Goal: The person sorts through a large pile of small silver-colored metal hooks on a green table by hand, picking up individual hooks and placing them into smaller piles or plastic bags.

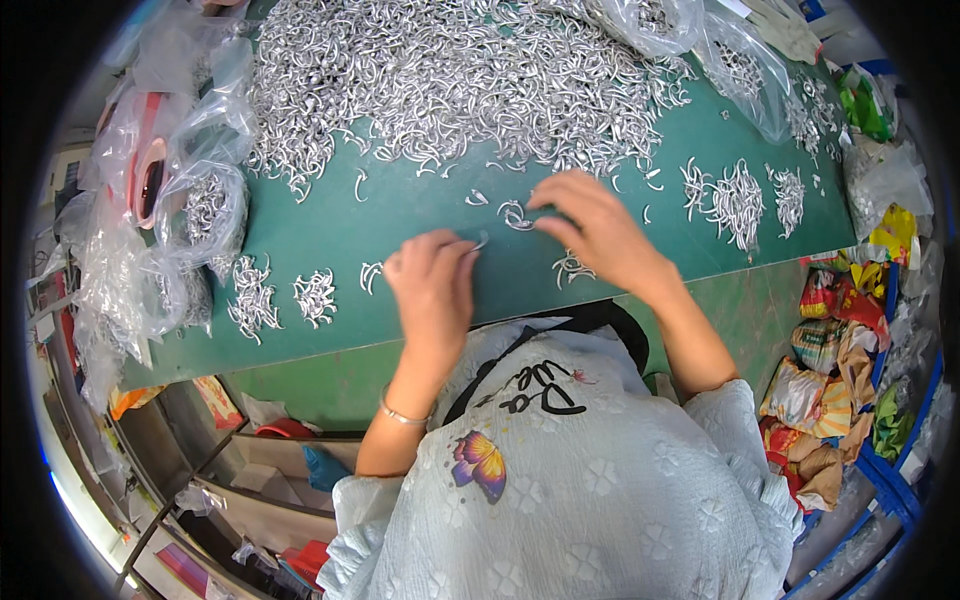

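Observation:
A large heap of small curved silver metal pieces covers the far part of the green table. My left hand is closed, its fingertips pinched at one curved silver piece just above the tabletop. My right hand has its thumb and forefinger apart, with a few loose curved pieces right beside the fingertips. Under the right wrist lies a small group of pieces. Another small group lies left of my left hand.
Small piles stand along the near edge, at left and right. Clear plastic bags with pieces crowd the left side; more bags lie at the far right. Colourful packages sit on a blue rack beside the table.

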{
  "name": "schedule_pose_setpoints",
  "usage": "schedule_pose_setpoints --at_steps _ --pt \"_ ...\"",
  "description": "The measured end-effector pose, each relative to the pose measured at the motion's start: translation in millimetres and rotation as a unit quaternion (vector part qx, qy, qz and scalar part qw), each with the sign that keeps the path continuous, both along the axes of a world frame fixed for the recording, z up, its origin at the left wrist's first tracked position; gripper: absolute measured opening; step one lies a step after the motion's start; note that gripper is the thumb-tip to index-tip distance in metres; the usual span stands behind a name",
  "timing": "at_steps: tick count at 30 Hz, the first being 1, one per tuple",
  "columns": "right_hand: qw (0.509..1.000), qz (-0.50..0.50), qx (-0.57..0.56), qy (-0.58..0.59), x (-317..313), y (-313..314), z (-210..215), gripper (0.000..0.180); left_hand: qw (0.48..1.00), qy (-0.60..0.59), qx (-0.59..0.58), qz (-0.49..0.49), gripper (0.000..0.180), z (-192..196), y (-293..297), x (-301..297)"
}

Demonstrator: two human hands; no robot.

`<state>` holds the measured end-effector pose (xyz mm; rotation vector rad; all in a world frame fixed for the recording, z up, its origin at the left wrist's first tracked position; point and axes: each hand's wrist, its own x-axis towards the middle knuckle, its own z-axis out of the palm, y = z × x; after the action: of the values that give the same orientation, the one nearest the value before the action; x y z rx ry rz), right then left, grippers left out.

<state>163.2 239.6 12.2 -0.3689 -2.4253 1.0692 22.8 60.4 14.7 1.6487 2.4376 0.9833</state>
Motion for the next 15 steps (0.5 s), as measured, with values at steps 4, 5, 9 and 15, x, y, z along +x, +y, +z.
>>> schedule_pose_setpoints --at_steps 4,5,9,15 --pt "0.982 -0.076 0.158 -0.068 6 20 7 0.016 0.997 0.006 -0.059 0.057 0.02 -1 -24 -7" --pt "0.971 -0.087 0.198 -0.098 5 21 7 0.016 0.996 0.003 -0.063 0.062 0.02 -1 -25 -5" --pt "0.962 -0.066 0.252 -0.078 5 22 -6 0.013 0.996 -0.003 -0.064 0.07 0.024 10 -21 4" --pt "0.99 -0.044 0.125 -0.043 19 6 7 0.011 0.997 -0.052 -0.04 0.045 0.027 9 -9 15"
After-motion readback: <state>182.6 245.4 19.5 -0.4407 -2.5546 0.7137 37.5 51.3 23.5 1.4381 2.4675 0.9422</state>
